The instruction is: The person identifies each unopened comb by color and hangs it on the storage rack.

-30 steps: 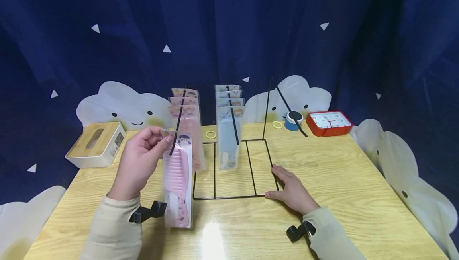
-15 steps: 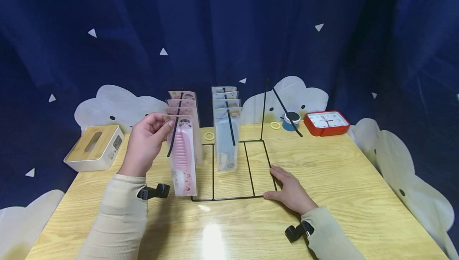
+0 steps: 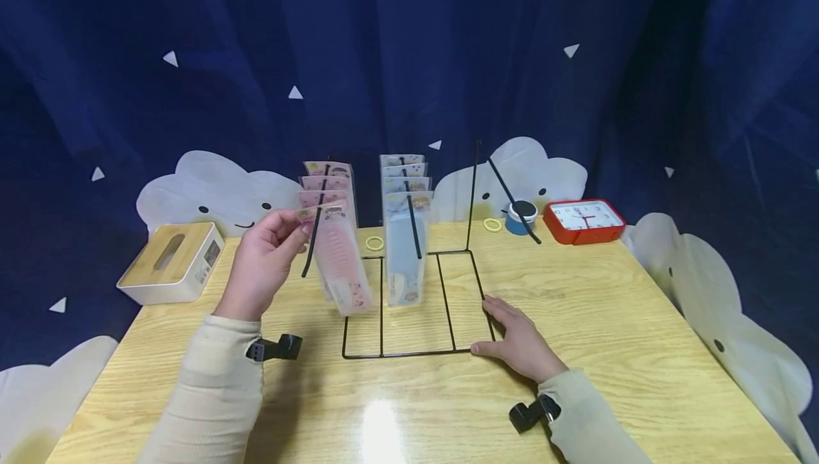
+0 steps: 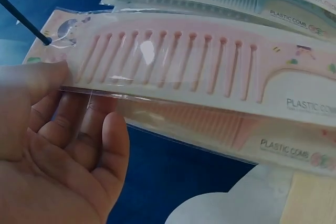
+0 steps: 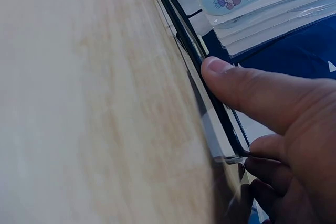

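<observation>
My left hand [image 3: 265,254] pinches the upper left corner of a clear-packed pink plastic comb [image 4: 168,61]. The pack's top is on the left prong [image 3: 312,244] of a black wire display rack [image 3: 419,354], and its lower end swings right. Behind it, several more pink comb packs [image 3: 326,182] hang on that prong. Blue comb packs [image 3: 404,244] hang on the middle prong, while the right prong [image 3: 514,200] carries none. My right hand [image 3: 521,340] rests at the rack's front right corner, thumb [image 5: 231,80] against the front bar and fingers by the side bar.
A tissue box with a wooden lid [image 3: 171,263] stands at the left. Behind the rack at the right are a blue jar-like container [image 3: 521,217] and a red clock [image 3: 585,222]. Yellow rings [image 3: 493,224] lie on the wooden table [image 3: 576,293] before a dark blue curtain [image 3: 409,45].
My left hand has moved back along the left prong with the front comb pack, whose lower end has swung away and right. The right hand keeps its place.
</observation>
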